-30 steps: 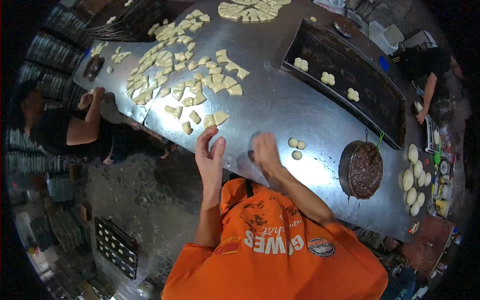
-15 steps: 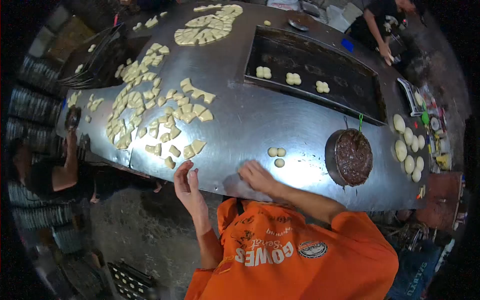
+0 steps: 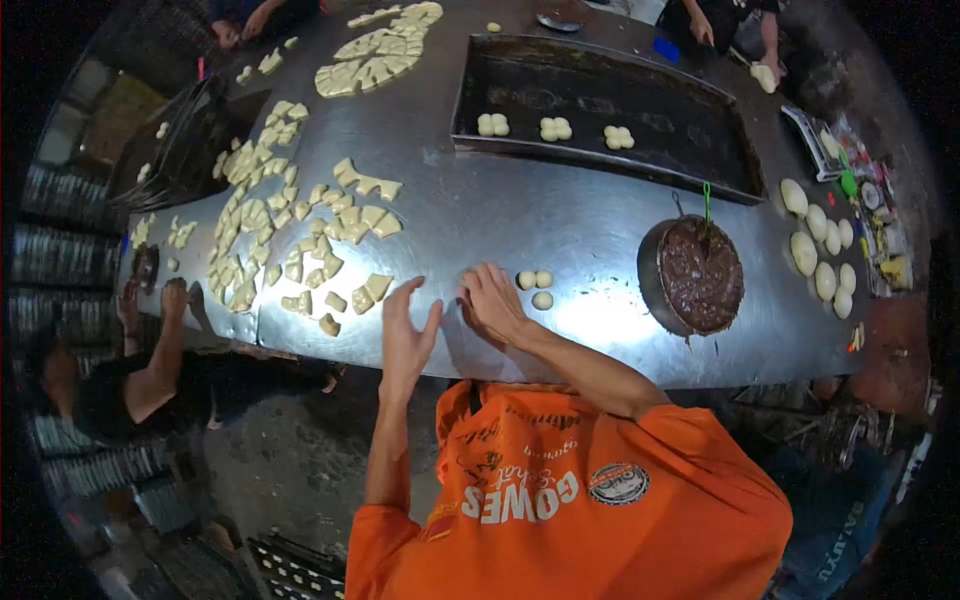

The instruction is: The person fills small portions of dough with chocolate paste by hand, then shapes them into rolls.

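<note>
My left hand (image 3: 405, 338) is just above the table's near edge, fingers up, thumb apart from them, nothing visible in it. Close by on its right, my right hand (image 3: 490, 303) rests palm down on the metal, fingers curled under; whatever is beneath the palm is hidden. Right beside those fingers sit a few small round dough balls (image 3: 542, 300). Left of my left hand lie cut dough pieces (image 3: 372, 291), part of a wide scatter of flat chunks (image 3: 240, 225).
A pan of brown filling (image 3: 703, 275) with a green-handled tool stands to the right. Behind it is a dark baking tray (image 3: 600, 80) holding dough clusters (image 3: 556, 128). Larger dough balls (image 3: 803, 253) lie at the far right. Co-workers' hands (image 3: 765, 75) show around the table (image 3: 460, 215).
My left hand has moved right, away from the cut pieces and up beside my right hand. My right hand has flattened closer to the dough balls. The whole view has shifted slightly.
</note>
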Tool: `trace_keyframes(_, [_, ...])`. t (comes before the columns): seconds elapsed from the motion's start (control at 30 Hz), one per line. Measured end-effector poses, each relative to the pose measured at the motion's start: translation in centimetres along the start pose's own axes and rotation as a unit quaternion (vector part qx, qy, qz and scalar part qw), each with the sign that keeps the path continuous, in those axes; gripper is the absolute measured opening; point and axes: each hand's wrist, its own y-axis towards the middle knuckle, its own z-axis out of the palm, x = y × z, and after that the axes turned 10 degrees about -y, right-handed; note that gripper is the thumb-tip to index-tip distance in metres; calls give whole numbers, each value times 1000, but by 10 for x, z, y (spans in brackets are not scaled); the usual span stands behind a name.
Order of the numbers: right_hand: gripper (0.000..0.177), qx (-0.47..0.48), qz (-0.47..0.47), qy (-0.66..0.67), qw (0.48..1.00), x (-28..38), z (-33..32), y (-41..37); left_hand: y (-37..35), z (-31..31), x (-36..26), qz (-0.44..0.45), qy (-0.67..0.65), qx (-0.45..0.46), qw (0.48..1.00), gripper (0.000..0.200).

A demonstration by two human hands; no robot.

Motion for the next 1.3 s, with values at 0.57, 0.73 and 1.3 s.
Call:
trace_keyframes(0.57, [44, -89, 284, 122, 947, -53, -37, -87, 7, 146, -8, -35, -167, 149, 974, 57])
trace_keyframes(0.73, [48, -43, 246, 164, 954, -66, -47, -81, 11, 152, -8, -7, -117, 149, 982, 69])
trace_keyframes(1.3, [51, 60, 92, 186, 976, -67, -66, -63, 12, 125, 15, 60, -108, 237, 964, 60])
